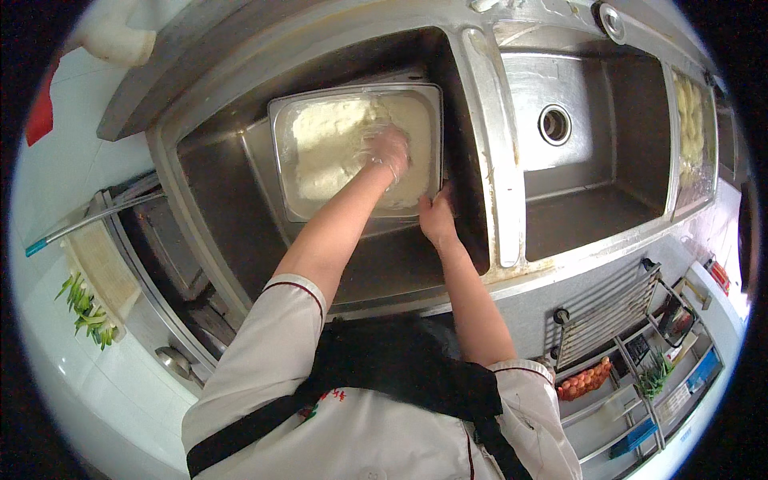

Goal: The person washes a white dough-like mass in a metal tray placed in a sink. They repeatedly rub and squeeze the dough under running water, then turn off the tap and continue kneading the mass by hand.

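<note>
A rectangular steel pan (354, 217) sits slightly tilted in the left sink basin (216, 180). Pale, wet, cream-coloured material (327, 144) fills much of it, with a lumpy, shiny surface. My left hand (387, 150), in a clear plastic glove, reaches down into this material on the right side of the pan. Its fingers are blurred and partly sunk, so their grip is hidden. At the pan's near right corner, my right hand (438, 217) appears bare and grips the rim, thumb and fingers on either side.
To the right is a second steel basin (576, 156) with a drain (555, 125). Beyond it stands a container of pale yellow pieces (690, 126). A wire rack (609, 315) and shelving with a red net bag (585, 381) are at lower right. Green leaves (87, 312) lie at left.
</note>
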A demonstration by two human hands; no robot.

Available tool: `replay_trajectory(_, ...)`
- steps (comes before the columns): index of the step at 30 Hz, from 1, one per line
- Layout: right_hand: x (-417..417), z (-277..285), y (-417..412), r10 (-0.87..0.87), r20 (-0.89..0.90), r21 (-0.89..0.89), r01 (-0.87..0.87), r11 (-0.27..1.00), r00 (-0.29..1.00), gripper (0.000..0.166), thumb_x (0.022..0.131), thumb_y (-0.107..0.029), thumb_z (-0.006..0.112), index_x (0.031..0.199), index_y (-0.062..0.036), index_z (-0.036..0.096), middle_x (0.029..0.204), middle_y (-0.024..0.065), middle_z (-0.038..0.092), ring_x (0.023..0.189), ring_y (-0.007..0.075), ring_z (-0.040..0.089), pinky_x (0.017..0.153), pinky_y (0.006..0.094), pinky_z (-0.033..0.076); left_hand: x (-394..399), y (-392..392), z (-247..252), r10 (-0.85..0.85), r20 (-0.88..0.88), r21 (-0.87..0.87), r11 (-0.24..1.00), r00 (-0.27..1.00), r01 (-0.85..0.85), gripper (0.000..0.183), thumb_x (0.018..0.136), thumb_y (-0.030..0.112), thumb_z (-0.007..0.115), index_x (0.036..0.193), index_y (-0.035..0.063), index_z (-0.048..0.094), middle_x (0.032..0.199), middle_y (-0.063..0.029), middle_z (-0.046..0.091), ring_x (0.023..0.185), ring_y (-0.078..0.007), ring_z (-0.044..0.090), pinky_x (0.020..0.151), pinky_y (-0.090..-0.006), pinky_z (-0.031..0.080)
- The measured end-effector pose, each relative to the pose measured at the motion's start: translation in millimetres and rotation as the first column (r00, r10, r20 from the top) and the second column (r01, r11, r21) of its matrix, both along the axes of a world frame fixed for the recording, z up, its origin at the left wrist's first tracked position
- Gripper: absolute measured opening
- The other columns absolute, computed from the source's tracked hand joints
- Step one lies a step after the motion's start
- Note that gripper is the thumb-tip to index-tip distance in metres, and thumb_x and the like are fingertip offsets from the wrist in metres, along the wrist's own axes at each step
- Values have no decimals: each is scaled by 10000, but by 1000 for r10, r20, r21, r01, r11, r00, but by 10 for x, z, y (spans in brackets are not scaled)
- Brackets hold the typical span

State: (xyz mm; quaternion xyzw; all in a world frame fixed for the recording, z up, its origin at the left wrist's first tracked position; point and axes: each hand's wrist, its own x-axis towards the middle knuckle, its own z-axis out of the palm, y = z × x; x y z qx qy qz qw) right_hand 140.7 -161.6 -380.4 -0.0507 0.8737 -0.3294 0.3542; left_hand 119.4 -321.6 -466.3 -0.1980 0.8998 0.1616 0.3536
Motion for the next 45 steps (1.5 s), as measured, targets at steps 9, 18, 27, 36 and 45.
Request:
replay_trajectory(9,-17,39,-4,-46,80,-3,46,999,996,564,787,-106,493,1225,115,213,1208,313,348,1165,391,333,993,351,230,745,-110,502,-115,43,184,977,992,106,418,661,181,619,1060,72,561,1080,-187,524,1066,-306,454,873,-399,398)
replay_trajectory(18,-34,-33,38,35,55,-3,-35,999,998,588,827,-129,441,1267,125,144,1280,320,265,1221,392,253,1024,356,197,1011,-539,572,539,-140,231,834,831,-502,839,667,657,516,1220,33,428,1192,-231,460,1102,-342,448,921,-422,358)
replay_trajectory(27,-29,29,27,37,56,-18,-36,999,998,634,827,-121,423,1284,118,54,1315,320,188,1257,380,175,1046,355,151,71,-662,447,675,230,307,633,701,-710,1009,531,626,654,1208,-72,386,1225,-271,406,1166,-312,395,962,-374,326)
replay_trajectory(36,-23,-16,52,1,72,-25,1,1000,997,609,820,-143,436,1274,111,119,1278,318,259,1228,395,234,1030,372,166,-127,-138,21,508,-58,251,841,860,-480,626,686,375,584,1145,-36,470,1195,-272,430,1168,-351,378,987,-388,278)
replay_trajectory(45,-123,227,-45,34,198,79,-51,996,980,660,863,-231,387,1291,122,31,1304,319,236,1230,387,248,1021,362,209,212,134,104,200,60,353,912,978,-208,596,802,394,444,1215,-30,377,1274,-261,332,1208,-358,307,1009,-420,222)
